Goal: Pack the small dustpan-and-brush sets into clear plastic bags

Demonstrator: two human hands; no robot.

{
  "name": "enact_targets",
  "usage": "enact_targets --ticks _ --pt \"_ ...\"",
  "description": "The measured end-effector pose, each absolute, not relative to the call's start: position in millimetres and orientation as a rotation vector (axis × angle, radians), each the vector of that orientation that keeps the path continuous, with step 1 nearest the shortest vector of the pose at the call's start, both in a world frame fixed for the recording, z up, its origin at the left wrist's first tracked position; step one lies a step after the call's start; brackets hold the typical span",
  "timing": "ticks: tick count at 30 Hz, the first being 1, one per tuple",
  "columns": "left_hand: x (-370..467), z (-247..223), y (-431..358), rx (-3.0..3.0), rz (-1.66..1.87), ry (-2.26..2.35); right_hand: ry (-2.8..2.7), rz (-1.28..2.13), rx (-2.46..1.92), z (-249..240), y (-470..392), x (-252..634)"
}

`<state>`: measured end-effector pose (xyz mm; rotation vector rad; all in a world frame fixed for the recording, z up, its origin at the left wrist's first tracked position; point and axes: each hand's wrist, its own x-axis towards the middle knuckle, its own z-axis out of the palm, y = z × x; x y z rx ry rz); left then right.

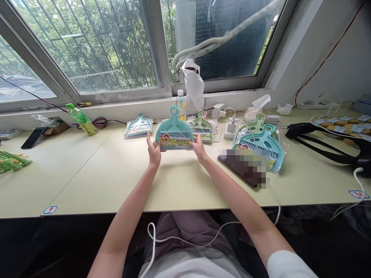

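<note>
My left hand (154,152) and my right hand (198,148) are closed on the two lower sides of a teal dustpan and brush set (175,129). It is wrapped in clear plastic, its handle points up, and a yellow-green label band crosses the brush bristles. Behind it on the left lies another wrapped teal set (139,126). A green wrapped set (202,125) is just behind my right fingers. Farther right, a teal set (262,144) overlaps a green one (257,120). The fingertips behind the held set are hidden.
A phone (240,170) lies right of my right forearm, partly blurred out. Bottles (82,119) (181,102), a white charger (231,127) and cables line the window side. A black strap (321,150) lies at far right. White cable hangs over the table's front edge (185,208).
</note>
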<state>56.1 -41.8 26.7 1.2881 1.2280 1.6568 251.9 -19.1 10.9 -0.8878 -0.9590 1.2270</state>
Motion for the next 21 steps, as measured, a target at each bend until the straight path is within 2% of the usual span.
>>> enact_targets --ticks 13,21 --pt "43 3 -21 1.354 1.316 1.476 -1.519 0.793 -1.330 9 -11 271" --pt "70 0 -22 1.981 0.838 1.781 -1.824 0.648 -1.726 32 -5 330"
